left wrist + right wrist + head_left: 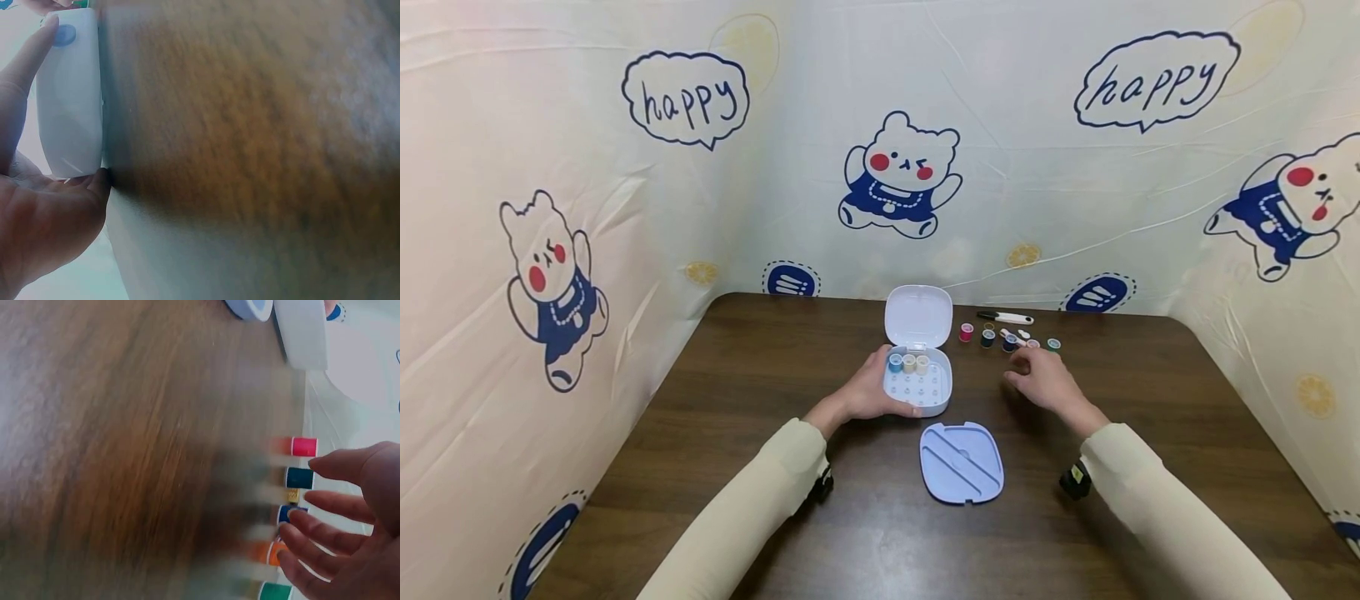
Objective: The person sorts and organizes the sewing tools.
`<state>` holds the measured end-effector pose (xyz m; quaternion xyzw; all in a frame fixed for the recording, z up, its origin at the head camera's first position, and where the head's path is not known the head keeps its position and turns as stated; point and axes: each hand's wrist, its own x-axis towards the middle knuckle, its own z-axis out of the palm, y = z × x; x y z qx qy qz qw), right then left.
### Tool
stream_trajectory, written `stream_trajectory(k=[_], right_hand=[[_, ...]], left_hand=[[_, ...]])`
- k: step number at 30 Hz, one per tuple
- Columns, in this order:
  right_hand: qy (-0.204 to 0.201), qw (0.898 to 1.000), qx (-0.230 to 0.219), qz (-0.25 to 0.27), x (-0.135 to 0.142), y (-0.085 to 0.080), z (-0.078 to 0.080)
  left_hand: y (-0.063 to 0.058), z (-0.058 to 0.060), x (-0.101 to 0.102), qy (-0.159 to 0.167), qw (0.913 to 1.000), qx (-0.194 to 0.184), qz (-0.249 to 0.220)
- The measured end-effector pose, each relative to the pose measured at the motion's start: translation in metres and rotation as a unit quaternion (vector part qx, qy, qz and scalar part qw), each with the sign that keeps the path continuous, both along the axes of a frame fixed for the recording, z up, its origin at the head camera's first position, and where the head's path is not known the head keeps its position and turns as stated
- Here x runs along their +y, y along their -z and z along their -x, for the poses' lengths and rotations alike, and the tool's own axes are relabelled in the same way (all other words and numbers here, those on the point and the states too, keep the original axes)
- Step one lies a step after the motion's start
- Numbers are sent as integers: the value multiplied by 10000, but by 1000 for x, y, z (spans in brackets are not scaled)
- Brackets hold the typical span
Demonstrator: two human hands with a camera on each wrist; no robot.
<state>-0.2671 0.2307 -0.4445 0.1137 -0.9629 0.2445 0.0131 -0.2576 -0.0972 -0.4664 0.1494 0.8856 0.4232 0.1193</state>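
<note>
My left hand (867, 390) grips the left side of a small white sewing box (936, 407), its thumb along the front wall by a round button (64, 35). The box's lid (918, 317) stands up open at the back. Inside, a blue thread spool (896, 363) and two cream spools (909, 363) fill part of the back row of pegs. Over on the right, my right hand (1047, 380) hovers with spread fingers close to a row of spools: red-pink (305, 447), dark teal (300, 478), navy (283, 514), orange (275, 554) and green (275, 592). Nothing shows in its grasp.
A light-blue grooved tray (962, 463) lies in front of the box. Behind the spools is a slim white tool with a black end (1007, 317), near a small gold-coloured piece (293, 495). Printed cloth (1000, 167) hangs round the wooden table (760, 358).
</note>
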Motion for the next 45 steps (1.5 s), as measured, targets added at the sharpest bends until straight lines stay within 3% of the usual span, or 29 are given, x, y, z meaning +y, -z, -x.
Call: stream_trajectory(k=[9, 19, 34, 45], right_hand=[[649, 9975, -85, 272, 19, -1, 1], [909, 9949, -76, 441, 37, 4, 5], [1851, 9755, -127, 1184, 53, 7, 19], [2068, 9679, 2, 1431, 57, 14, 30]], left_hand=[[-1, 1, 0, -7, 10000, 6, 30], [-1, 1, -1, -4, 10000, 46, 57], [-1, 2, -1, 24, 10000, 23, 8], [1, 1, 0, 25, 10000, 66, 15]])
